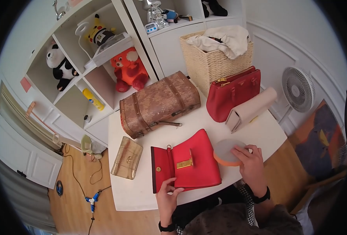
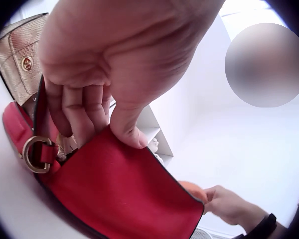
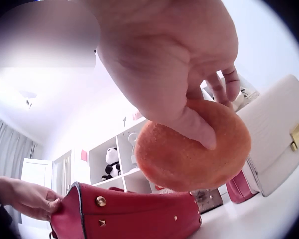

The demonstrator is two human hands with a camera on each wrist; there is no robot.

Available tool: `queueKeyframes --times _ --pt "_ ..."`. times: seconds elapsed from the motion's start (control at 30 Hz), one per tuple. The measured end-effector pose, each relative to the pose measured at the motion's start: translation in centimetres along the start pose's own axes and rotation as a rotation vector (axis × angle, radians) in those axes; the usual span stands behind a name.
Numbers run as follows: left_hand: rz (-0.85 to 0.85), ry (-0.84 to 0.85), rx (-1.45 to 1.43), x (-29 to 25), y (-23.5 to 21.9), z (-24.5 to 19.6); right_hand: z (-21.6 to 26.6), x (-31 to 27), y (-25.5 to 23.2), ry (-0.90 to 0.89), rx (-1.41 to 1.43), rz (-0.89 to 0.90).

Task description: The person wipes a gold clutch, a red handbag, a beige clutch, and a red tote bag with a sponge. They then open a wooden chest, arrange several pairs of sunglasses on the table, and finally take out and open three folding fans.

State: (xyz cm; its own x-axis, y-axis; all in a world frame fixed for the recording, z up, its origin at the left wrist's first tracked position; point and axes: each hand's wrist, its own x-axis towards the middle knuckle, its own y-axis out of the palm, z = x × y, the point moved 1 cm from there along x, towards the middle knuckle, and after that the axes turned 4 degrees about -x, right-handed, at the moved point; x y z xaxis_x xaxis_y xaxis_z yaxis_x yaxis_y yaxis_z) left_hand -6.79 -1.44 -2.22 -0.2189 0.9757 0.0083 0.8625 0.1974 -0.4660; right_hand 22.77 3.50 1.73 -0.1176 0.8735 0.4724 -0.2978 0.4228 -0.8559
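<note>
A red handbag (image 1: pixel 197 164) lies on the white table with its flap folded out to the left, a gold clasp on its front. My left hand (image 1: pixel 167 199) grips the bag's near lower edge; in the left wrist view the thumb of that hand (image 2: pixel 124 64) presses one side of the red leather (image 2: pixel 124 184), fingers on the other. Just right of the bag, my right hand (image 1: pixel 252 166) holds a round pad (image 1: pixel 227 152), grey on top and orange below. The right wrist view shows the right hand's thumb (image 3: pixel 169 64) across the pad's orange face (image 3: pixel 189 154).
A gold wallet (image 1: pixel 127 158) lies left of the red bag. Behind stand a brown patterned case (image 1: pixel 159 102), a dark red handbag (image 1: pixel 233 94), a pale pink bag (image 1: pixel 253 107) and a wicker basket (image 1: pixel 216 64). A white fan (image 1: pixel 298 89) stands at the right.
</note>
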Motion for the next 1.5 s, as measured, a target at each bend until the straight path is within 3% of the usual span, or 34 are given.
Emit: queueKeyframes --times 0.1,0.23,0.3,0.33,0.4,0.53,0.6,0.63,0.7,0.83,0.87,0.93,1.07,1.17,1.23,1.27,1.33,1.37,1.4,1.47,1.5 --pt "0.020 -0.026 0.002 0.2 -0.1 0.0 2.0 0.2 -0.3 -0.097 0.247 0.056" --pt "0.083 -0.050 -0.019 0.2 -0.4 0.2 3.0 0.4 1.7 -0.131 0.136 0.082" --pt "0.179 0.004 -0.031 0.1 -0.3 0.1 2.1 0.8 2.9 0.138 0.196 0.074" --pt "0.182 0.008 -0.036 0.0 0.1 -0.7 2.3 0.9 2.7 0.139 0.189 0.071" --pt "0.079 -0.058 -0.097 -0.1 1.1 -2.7 3.7 1.2 2.9 0.185 0.410 0.245" --pt "0.030 -0.121 -0.022 1.0 3.1 0.3 4.7 0.5 3.0 0.198 0.387 0.238" --pt "0.064 -0.243 -0.445 1.2 3.1 1.5 3.8 0.2 3.1 0.217 0.397 0.300" --pt "0.062 -0.241 -0.447 1.4 2.8 1.4 3.3 -0.1 3.2 0.237 0.411 0.368" --pt "0.255 -0.294 -0.596 1.7 2.2 0.6 2.8 -0.4 3.1 0.217 0.421 0.379" --pt "0.174 -0.207 -0.726 0.7 1.9 -1.3 1.9 -0.4 2.8 0.254 0.563 0.413" --pt "0.149 -0.187 -0.714 0.3 1.8 -1.7 1.8 -0.2 2.4 0.254 0.561 0.403" --pt "0.120 -0.177 -0.702 -0.9 1.3 -1.9 1.9 -0.6 1.7 0.404 0.820 0.362" --pt "0.069 -0.148 -0.630 -2.0 0.1 -1.5 1.7 -0.7 4.0 0.354 0.896 0.214" --pt "0.055 -0.025 -0.484 -2.7 -0.9 -0.4 2.0 -0.4 4.6 0.376 1.042 0.119" --pt "0.075 0.247 -0.051 -3.1 -2.0 -0.7 1.9 -0.1 4.4 0.381 0.936 0.047" --pt "0.068 0.246 -0.050 -3.4 -2.2 -1.8 2.1 0.2 3.9 0.375 0.939 0.050" --pt "-0.030 0.572 0.070 -4.4 -2.8 -4.4 2.5 0.6 2.3 0.347 0.802 -0.031" --pt "0.109 0.347 0.063 -4.5 -3.2 -4.5 2.4 0.5 2.3 0.344 0.803 -0.026" --pt "0.106 0.344 0.061 -4.5 -3.3 -4.5 2.1 0.3 2.4 0.347 0.812 -0.006" --pt "0.004 0.520 0.261 -4.7 -3.5 -4.6 1.6 0.0 2.6 0.354 0.820 0.017" --pt "0.023 0.407 0.248 -5.1 -3.3 -3.7 1.5 -0.1 2.7 0.324 0.815 0.020"
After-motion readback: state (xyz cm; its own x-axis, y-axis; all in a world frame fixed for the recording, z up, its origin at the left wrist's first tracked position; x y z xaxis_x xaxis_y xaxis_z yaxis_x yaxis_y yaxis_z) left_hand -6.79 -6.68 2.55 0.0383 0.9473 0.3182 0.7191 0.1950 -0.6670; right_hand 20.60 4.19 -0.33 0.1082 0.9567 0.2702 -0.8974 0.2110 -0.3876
